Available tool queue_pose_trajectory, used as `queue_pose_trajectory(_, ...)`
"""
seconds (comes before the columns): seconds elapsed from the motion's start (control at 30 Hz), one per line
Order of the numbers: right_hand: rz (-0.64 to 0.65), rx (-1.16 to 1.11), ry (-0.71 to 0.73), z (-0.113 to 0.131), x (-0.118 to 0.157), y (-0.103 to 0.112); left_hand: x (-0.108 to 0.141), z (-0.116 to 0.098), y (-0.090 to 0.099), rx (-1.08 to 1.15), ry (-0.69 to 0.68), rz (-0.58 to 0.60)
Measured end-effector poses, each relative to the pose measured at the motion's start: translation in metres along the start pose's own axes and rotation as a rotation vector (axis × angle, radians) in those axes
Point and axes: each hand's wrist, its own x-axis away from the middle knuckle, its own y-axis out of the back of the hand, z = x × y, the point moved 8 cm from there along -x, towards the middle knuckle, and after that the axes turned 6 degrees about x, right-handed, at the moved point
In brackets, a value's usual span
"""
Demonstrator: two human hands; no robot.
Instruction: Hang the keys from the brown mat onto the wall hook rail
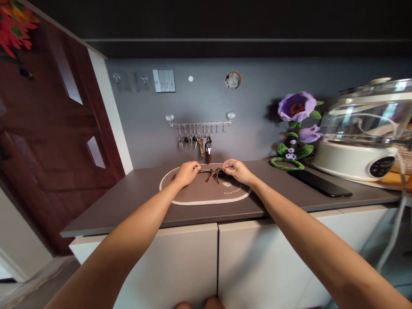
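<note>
A bunch of keys hangs just over the brown oval mat, between my two hands. My left hand is closed in a pinch on the end of a short patterned strap that runs to the keys. At the other side, my right hand pinches the key ring end, with its fingertips pressed together. Behind my hands, a clear hook rail on the wall carries several key sets, among them a brown tag. The rail's right-hand hooks hold nothing.
On the right of the dark countertop lie a black phone, a purple crocheted flower with a green ring base, and a white appliance with a clear top. A dark shelf overhangs the counter. A brown door stands left.
</note>
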Motion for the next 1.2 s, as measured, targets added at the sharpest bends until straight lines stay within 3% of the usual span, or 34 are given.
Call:
queue_pose_trajectory(0.63, -0.004, -0.156, -0.062, 0.007, 0.000, 0.001, 0.000, -0.002, 0.002, -0.007, -0.001, -0.006)
queue_pose_trajectory(1.2, 0.038, -0.214, -0.005, 0.019, 0.002, 0.001, 0.000, -0.002, 0.001, 0.004, 0.005, -0.003)
